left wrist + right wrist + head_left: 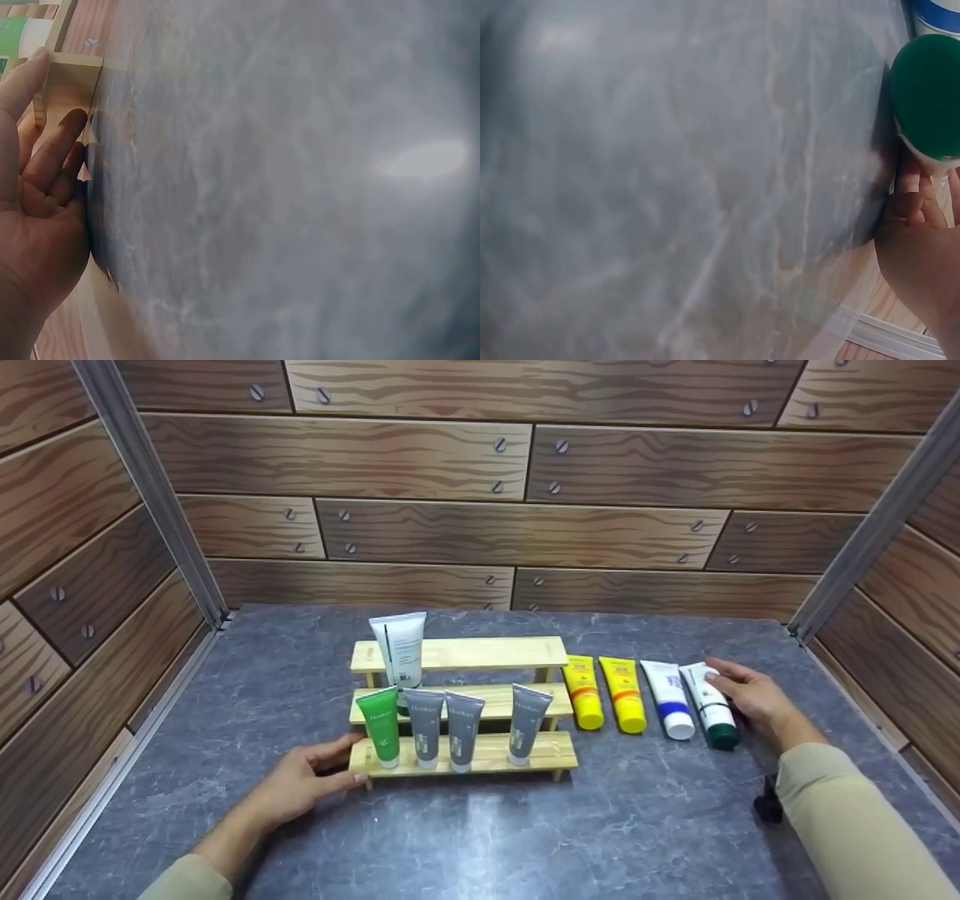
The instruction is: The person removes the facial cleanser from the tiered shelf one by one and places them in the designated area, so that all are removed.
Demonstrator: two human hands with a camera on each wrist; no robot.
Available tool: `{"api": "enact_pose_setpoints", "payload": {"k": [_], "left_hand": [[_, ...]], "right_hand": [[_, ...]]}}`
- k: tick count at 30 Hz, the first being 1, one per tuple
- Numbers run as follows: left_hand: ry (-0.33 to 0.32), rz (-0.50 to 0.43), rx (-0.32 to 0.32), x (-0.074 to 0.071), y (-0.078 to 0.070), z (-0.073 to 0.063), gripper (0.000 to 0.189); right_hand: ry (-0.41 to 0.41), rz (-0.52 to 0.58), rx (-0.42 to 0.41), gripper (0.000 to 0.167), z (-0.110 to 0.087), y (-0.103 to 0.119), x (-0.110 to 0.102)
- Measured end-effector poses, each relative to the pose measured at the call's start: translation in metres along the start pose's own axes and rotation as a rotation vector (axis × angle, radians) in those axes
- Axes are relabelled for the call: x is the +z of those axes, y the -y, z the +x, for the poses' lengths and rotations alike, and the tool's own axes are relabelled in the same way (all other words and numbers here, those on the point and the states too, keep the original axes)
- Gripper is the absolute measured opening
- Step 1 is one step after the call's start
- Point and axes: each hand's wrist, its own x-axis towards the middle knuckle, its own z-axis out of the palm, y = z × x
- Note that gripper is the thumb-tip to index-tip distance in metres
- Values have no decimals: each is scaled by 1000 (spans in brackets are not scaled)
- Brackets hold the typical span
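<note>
My left hand (296,780) grips the left end of the lowest step of a three-step wooden display stand (480,652), thumb at the front edge, fingers behind. In the left wrist view, the thumb (26,82) lies against the step's end. Upright on that step are a green tube (382,731) and three grey tubes (426,731). A tall white tube (401,649) stands behind them, its dark cap partly hidden. At the right, my right hand (761,701) pinches the upper part of a white tube with a dark green cap (709,701), which lies on the table.
Left of that tube lie a white tube with a blue band (667,697) and two yellow tubes (621,694), side by side next to the stand. A small black object (767,802) sits by the right sleeve. Wood-patterned walls (480,532) enclose the grey marbled table (480,840).
</note>
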Motion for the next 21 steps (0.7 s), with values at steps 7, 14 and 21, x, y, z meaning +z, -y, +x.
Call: {"api": "enact_pose_setpoints", "payload": {"k": [7, 14, 21], "left_hand": [[16, -43, 26, 1, 2, 1, 71], [7, -7, 23, -1, 1, 1, 73], [-5, 24, -19, -1, -1, 0, 73]], "right_hand": [[-9, -13, -4, 76, -1, -3, 1], [-10, -20, 2, 78, 0, -2, 2], [6, -50, -2, 73, 1, -1, 0]]}}
